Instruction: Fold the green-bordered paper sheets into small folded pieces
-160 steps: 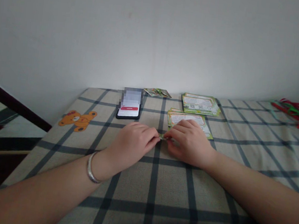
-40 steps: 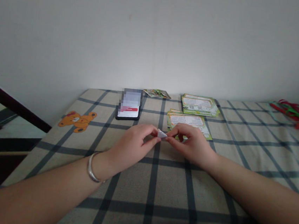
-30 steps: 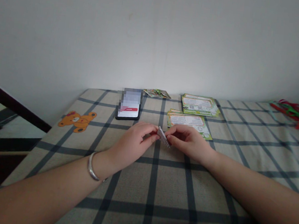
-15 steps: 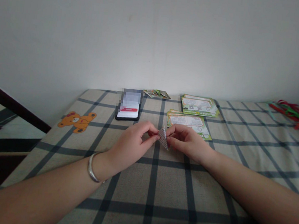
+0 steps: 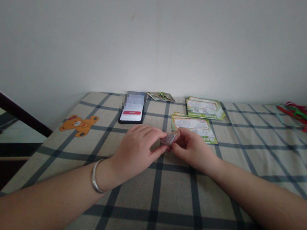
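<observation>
A small piece of folded printed paper [image 5: 168, 139] is held between my two hands above the checked tablecloth. My left hand [image 5: 142, 146], with a silver bangle on its wrist, pinches the paper's left side between thumb and fingers. From the other side my right hand [image 5: 190, 144] grips it with thumb and forefinger. Fingertips cover the paper's edges, so its full shape is partly hidden. Just beyond my right hand lies a spread of printed green-and-white cards [image 5: 193, 123].
A phone [image 5: 131, 117] with a lit screen lies behind my left hand. Near the wall are a crumpled packet [image 5: 161, 96] and a second stack of cards [image 5: 205, 107]. A bear cut-out [image 5: 79, 125] lies left, red and green strips [image 5: 305, 118] far right, on the checked tablecloth [image 5: 134, 200].
The folded paper has turned from an upright diamond to a flatter, sideways position. My left fingers have spread wider around it, while my right hand stays nearly in place.
</observation>
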Available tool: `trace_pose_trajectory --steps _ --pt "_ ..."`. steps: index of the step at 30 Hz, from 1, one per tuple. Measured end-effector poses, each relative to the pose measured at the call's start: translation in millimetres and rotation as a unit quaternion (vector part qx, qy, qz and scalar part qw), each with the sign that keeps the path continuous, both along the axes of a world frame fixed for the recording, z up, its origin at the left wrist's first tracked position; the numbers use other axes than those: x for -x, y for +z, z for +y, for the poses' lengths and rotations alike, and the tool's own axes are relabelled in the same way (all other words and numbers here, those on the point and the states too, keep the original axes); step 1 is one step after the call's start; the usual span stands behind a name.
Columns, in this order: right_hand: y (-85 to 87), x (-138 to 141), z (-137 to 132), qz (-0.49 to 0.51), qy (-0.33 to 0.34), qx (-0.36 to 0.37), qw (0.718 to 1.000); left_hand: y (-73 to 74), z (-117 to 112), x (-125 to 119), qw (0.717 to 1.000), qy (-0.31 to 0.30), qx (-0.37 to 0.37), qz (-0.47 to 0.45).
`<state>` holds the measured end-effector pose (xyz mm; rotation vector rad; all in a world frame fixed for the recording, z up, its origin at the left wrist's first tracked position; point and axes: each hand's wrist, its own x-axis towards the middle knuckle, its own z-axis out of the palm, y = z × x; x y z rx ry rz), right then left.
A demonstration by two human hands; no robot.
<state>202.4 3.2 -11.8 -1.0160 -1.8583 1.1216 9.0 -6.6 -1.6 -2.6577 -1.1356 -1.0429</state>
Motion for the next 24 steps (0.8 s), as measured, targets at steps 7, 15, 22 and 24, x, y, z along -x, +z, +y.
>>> trace_pose_trajectory --steps 7,15,22,24 --pt "6.8 1 -4 -0.076 -0.021 -0.161 0.984 -2.5 0 -2 1.0 0.008 0.024 -0.009" --pt "7.7 2 -7 -0.073 -0.023 -0.174 0.982 -5.2 2 -5 0.975 -0.029 0.19 -0.113" --pt "5.5 2 -4 -0.069 -0.04 -0.162 0.984 -11.0 7 -4 0.942 -0.045 0.277 -0.185" --pt "4.0 1 -3 -0.064 -0.042 -0.16 0.984 -14.3 9 -3 0.929 -0.059 0.296 -0.213"
